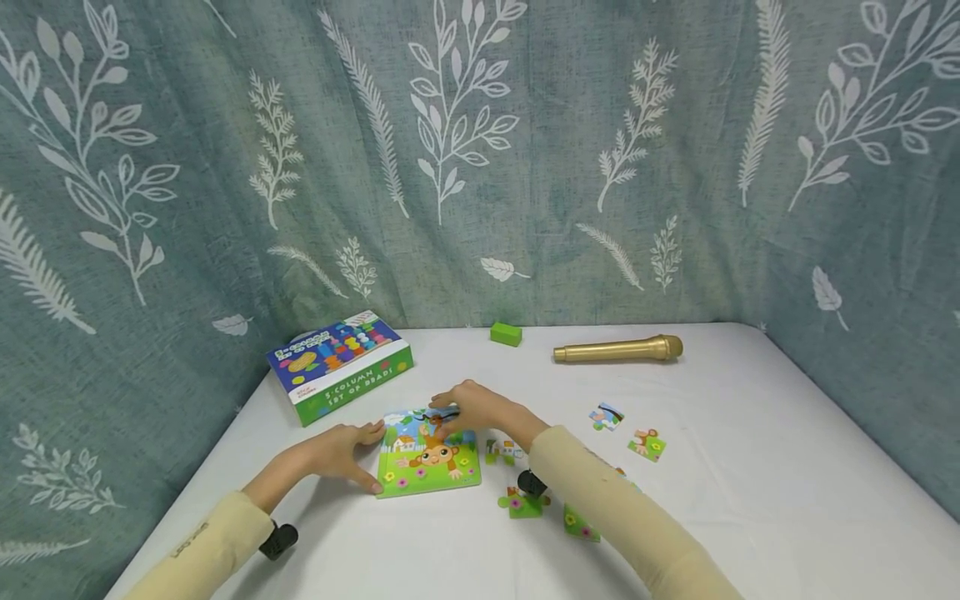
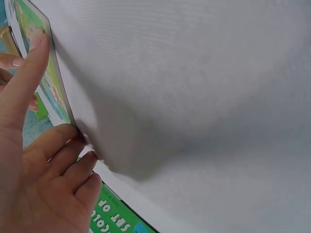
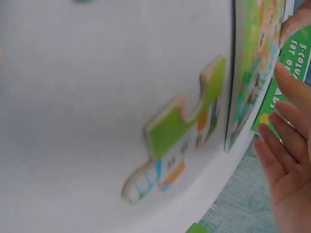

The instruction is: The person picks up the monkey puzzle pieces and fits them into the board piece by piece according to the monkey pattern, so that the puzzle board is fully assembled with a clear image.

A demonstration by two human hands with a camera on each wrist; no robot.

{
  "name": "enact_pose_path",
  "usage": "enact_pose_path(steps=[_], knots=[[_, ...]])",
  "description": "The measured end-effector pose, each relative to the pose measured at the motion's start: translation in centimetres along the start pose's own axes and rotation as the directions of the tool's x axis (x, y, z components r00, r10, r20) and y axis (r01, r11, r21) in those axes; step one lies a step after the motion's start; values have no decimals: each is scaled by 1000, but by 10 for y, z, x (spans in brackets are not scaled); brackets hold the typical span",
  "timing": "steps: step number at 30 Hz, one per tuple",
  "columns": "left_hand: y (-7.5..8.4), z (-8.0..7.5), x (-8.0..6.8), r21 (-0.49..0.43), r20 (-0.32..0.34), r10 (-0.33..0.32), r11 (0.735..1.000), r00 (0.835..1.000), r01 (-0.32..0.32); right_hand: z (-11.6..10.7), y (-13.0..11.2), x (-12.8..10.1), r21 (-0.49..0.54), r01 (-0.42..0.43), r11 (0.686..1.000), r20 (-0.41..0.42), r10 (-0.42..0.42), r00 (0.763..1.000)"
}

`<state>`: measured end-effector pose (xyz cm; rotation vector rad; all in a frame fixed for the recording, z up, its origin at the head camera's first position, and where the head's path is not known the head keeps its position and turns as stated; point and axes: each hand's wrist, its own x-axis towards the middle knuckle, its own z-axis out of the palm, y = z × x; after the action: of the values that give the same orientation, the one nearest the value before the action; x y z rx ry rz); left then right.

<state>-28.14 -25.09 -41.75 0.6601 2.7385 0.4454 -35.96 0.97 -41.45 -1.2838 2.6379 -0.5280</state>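
A square jigsaw puzzle (image 1: pixel 399 472) with a cartoon monkey, flowers and a house lies on the white table. My left hand (image 1: pixel 333 457) is at its left side, thumb at the near left corner and forefinger by the far left corner. In the left wrist view, the thumb (image 2: pixel 36 58) lies over the picture and the other fingers bend loosely at the edge. Over the puzzle's far right part is my right hand (image 1: pixel 480 410), fingers spread and relaxed. Nothing shows between its fingers in the right wrist view. Beside the puzzle's right edge lies a loose jigsaw piece (image 3: pixel 175 124).
More jigsaw pieces (image 1: pixel 647 445) are scattered to the right, some partly behind the right sleeve (image 1: pixel 615 500). A bead-set box (image 1: pixel 341 364) stands at the back left. Along the back lie a green block (image 1: pixel 506 334) and a gold microphone (image 1: pixel 618 349), before a leaf-patterned curtain (image 1: pixel 555 167).
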Motion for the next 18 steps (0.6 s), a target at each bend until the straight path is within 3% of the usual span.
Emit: enact_pose_path(steps=[12,18], knots=[[1,2,1,-16,-3,6,1000,1000,-6,-21,14,-33,37,43,998,-79,-40,996],[0,1,1,-15,0,-3,1000,1000,3,-32,23,-56,61,20,998,-107,-13,994]])
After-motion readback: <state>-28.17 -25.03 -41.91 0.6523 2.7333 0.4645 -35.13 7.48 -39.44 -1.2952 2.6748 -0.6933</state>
